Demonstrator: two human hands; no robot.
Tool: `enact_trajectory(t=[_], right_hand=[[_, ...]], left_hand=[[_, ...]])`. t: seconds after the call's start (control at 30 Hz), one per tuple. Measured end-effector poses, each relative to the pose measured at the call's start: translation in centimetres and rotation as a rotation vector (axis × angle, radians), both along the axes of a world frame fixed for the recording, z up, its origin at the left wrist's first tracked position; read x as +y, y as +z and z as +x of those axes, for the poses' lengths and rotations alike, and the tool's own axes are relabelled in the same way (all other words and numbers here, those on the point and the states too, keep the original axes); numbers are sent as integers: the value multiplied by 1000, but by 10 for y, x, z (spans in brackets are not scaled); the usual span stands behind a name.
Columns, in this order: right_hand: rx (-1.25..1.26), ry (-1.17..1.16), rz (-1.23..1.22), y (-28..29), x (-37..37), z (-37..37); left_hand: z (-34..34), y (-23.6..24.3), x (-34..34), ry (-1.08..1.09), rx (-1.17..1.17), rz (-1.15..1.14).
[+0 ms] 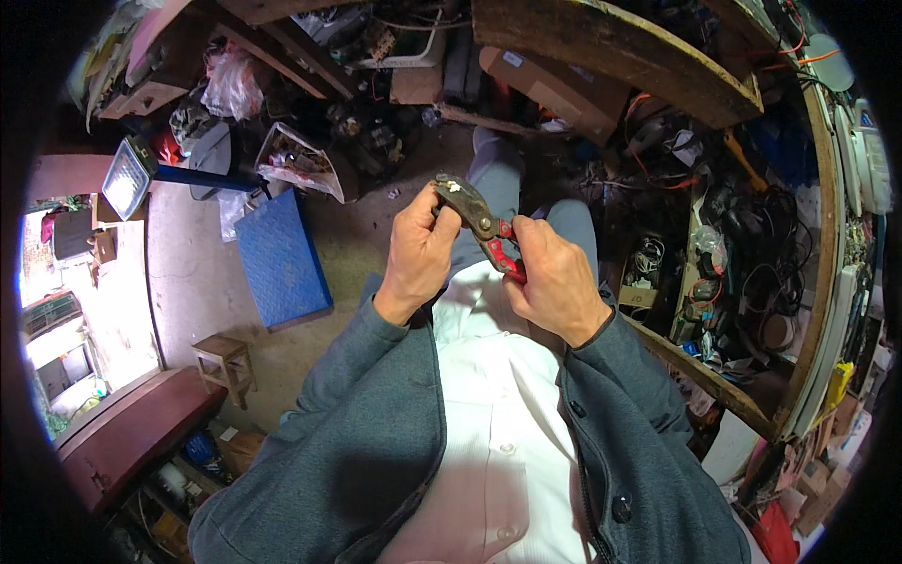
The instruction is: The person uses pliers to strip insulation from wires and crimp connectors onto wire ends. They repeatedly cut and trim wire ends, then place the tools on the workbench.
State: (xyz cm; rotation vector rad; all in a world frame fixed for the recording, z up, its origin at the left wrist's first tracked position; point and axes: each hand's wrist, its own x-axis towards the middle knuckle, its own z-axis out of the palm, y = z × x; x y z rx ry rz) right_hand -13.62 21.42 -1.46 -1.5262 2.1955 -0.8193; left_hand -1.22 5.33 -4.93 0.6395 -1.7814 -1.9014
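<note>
A pair of pruning shears with dark rusty blades and red handles is held up in front of my chest. My right hand is closed around the red handles. My left hand pinches the blade end from the left, thumb near a small pale bit stuck on the jaws. Both arms wear grey jacket sleeves over a white shirt. My grey trouser legs stretch out below the tool.
A blue platform scale with a display head lies on the concrete floor at left. A small wooden stool stands nearby. A wooden shelf unit crammed with cables and parts runs along the right. Boxes and clutter fill the far side.
</note>
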Motion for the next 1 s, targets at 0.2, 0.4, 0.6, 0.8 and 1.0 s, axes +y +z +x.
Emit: enact_trajectory(t=[0.2,0.4,0.6,0.8,1.0], right_hand=[[-93,-16,-4,-5,1,1],[-81,-50,-23,0,-4,-1],[-31,-68,8,7,-4,-1],[-184,-123,-79,5,4,-4],[-646,-281,-389,20,-21,-24]], left_hand=[[-3,5,2,26,-40,-25],[-6,8,-2,3,-90,67],[-7,8,-7,-37,-81,168],[-8,3,-14,-22,-27,317],[-16,24,-16,-308,-213,159]])
